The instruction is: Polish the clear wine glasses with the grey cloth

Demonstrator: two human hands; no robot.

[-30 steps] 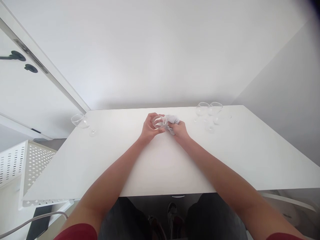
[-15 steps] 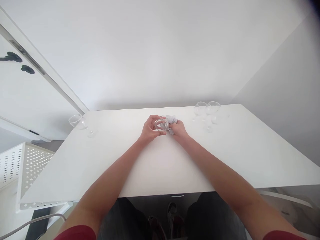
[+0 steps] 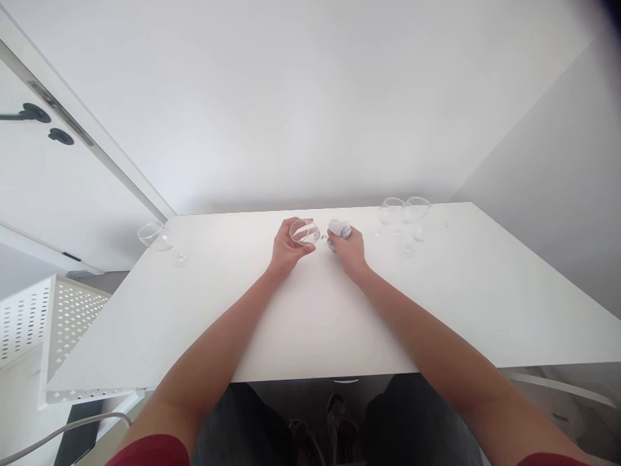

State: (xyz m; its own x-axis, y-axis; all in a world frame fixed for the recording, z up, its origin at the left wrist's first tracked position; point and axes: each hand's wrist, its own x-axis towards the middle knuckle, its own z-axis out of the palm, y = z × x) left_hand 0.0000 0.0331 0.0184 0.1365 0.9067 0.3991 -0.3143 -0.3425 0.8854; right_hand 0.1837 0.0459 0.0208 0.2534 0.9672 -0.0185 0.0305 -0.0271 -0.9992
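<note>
My left hand (image 3: pixel 286 247) is wrapped round the bowl of a clear wine glass (image 3: pixel 305 232), which is tilted with its stem toward the right. In my right hand (image 3: pixel 350 248) is a bunched white cloth (image 3: pixel 339 228), gripped between thumb and fingers close to the glass's stem. The glass's foot is hidden by the cloth and my right hand. Both hands are over the far middle of the white table (image 3: pixel 320 323).
Another wine glass (image 3: pixel 155 237) stands at the table's left edge. Two more, a left one (image 3: pixel 391 211) and a right one (image 3: pixel 416 210), are at the back right. A white perforated basket (image 3: pixel 72 317) is beside the table, below a door handle (image 3: pixel 36 112).
My left hand has turned the glass and moved slightly left, so its bowl is now more side-on. My right hand with the cloth has shifted a little right, and a gap between the hands has opened.
</note>
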